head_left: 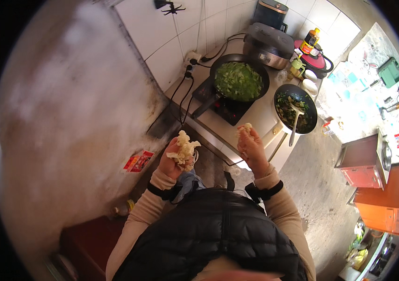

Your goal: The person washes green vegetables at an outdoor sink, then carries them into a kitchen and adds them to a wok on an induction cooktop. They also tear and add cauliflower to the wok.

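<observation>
Before my body at the near side of the counter, my left hand (pixel 167 165) is closed around a pale, cream-coloured lumpy clump (pixel 183 148); its exact kind is unclear. My right hand (pixel 252 149) is raised further right, its fingers pinched on a small pale piece (pixel 246 127) of similar look. Beyond both hands, a black frying pan (pixel 264 76) holds chopped greens (pixel 238 80) in green liquid. It rests on a black induction cooker (pixel 227 111), its handle towards me. To the right stands a dark bowl-shaped pan (pixel 310 122) with cooked greens and a white spatula (pixel 295 122).
A rice cooker (pixel 270 41) stands behind the frying pan. Sauce bottle (pixel 309 41), oil jug (pixel 297 66) and white bowls (pixel 310 86) line the back right. Black cables (pixel 184 100) hang by the left wall. An orange cabinet (pixel 381 209) is across the floor.
</observation>
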`<state>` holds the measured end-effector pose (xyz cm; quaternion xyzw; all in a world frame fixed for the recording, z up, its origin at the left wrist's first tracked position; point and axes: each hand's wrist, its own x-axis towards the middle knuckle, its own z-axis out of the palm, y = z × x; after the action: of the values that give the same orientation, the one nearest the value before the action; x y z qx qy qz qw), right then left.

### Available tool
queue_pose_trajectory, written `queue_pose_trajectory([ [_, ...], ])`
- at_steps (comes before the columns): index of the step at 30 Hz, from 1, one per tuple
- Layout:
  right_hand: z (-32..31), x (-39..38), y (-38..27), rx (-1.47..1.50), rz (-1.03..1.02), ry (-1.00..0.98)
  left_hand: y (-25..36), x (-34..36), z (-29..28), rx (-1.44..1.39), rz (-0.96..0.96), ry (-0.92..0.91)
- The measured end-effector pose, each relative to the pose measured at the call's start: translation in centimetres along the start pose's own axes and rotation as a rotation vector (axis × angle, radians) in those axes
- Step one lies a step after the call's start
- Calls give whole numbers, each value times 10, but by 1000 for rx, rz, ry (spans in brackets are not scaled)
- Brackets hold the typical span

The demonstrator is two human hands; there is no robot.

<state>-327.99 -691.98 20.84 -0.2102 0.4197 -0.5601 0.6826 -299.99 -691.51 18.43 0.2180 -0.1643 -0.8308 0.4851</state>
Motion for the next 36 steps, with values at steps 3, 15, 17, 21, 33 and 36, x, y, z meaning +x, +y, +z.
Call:
queue_pose_trajectory([
  [3, 15, 37, -14, 14, -80, 99, 33, 56, -10, 11, -102, -91],
  [15, 20, 180, -53, 166, -103, 343, 139, 232, -29, 200, -405, -127],
  [17, 14, 196, -57, 116, -160, 321, 141, 241, -33, 188, -429, -126],
  [21, 7, 225, -68, -22, -222, 500, 145, 242, -44, 144, -428, -105],
  [33, 0, 271, -74, -314, -200, 651, 157, 243, -60, 190, -352, 5],
  [36, -10, 284, -68, -473, -232, 596, 157, 241, -61, 145, -344, 50],
])
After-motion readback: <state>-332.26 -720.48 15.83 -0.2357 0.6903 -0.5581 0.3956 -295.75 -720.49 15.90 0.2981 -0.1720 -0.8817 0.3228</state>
